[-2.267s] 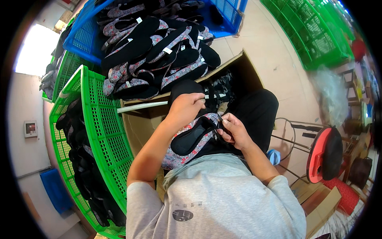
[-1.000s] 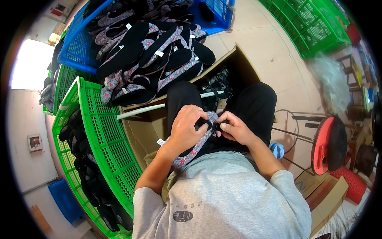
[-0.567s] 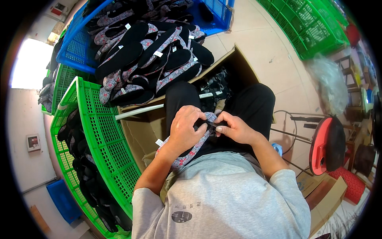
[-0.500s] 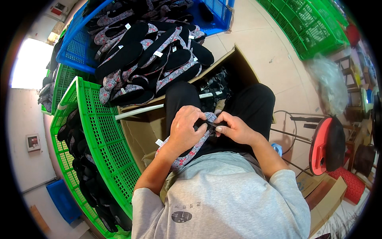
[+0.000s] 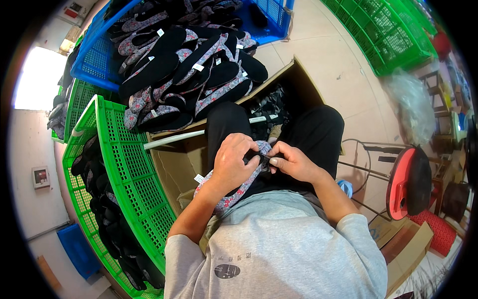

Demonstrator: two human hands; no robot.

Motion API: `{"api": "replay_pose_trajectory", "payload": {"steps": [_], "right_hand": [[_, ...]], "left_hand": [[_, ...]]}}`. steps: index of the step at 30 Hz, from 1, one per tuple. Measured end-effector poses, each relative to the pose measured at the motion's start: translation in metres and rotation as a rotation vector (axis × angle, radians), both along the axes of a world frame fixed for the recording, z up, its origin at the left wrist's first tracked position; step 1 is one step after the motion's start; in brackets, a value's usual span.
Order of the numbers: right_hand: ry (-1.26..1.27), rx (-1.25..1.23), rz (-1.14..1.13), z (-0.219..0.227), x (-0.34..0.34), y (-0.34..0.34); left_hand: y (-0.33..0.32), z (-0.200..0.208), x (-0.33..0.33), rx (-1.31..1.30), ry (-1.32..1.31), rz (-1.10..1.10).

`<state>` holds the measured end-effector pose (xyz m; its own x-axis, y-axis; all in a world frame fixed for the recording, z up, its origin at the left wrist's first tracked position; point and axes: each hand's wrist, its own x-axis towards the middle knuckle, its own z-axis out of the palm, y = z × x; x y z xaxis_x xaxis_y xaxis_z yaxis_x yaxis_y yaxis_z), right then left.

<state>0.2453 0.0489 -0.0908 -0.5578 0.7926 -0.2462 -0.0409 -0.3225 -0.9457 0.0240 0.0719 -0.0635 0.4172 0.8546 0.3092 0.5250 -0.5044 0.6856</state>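
A pale tiled floor [image 5: 323, 55] carries everything. On it stand a blue crate [image 5: 92, 60] heaped with slippers, a green crate [image 5: 132, 174] at the left holding dark ones, more green crates [image 5: 393, 35] at the upper right, and an open cardboard box [image 5: 174, 159] between them. A clear plastic bag [image 5: 408, 104] and a red stool [image 5: 403, 182] sit to the right.

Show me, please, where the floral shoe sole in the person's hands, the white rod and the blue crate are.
floral shoe sole [image 5: 234, 195], head view, on its patterned edge below the left hand.
white rod [image 5: 174, 139], head view, on its middle, over the cardboard box.
blue crate [image 5: 99, 57], head view, on its mesh wall.
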Motion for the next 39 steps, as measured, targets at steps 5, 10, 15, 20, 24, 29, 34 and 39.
{"api": "replay_pose_trajectory", "payload": {"steps": [5, 10, 15, 20, 24, 29, 34, 39], "right_hand": [[0.046, -0.11, -0.103, -0.002, -0.004, -0.003], [0.104, -0.382, -0.499, -0.011, -0.011, -0.007], [0.176, -0.339, -0.416, -0.007, -0.009, -0.009], [0.161, -0.152, -0.22, -0.015, -0.001, -0.013], [0.043, 0.018, -0.093, -0.012, 0.005, -0.011], [-0.13, 0.185, -0.016, -0.009, 0.009, -0.007], [-0.211, 0.221, 0.063, 0.003, 0.009, -0.001], [-0.108, 0.087, 0.013, 0.004, 0.006, 0.002]], "left_hand": [[-0.003, 0.002, 0.001, 0.005, 0.016, 0.046], [-0.019, 0.013, 0.003, 0.001, 0.127, 0.265], [-0.035, 0.013, 0.001, 0.041, 0.175, 0.333], [-0.037, 0.014, 0.005, 0.1, 0.192, 0.364], [-0.037, 0.01, 0.006, 0.096, 0.2, 0.349], [-0.035, 0.009, 0.009, 0.105, 0.2, 0.36], [-0.036, 0.012, 0.008, 0.099, 0.223, 0.341], [-0.039, 0.006, 0.007, 0.094, 0.236, 0.372]]}}
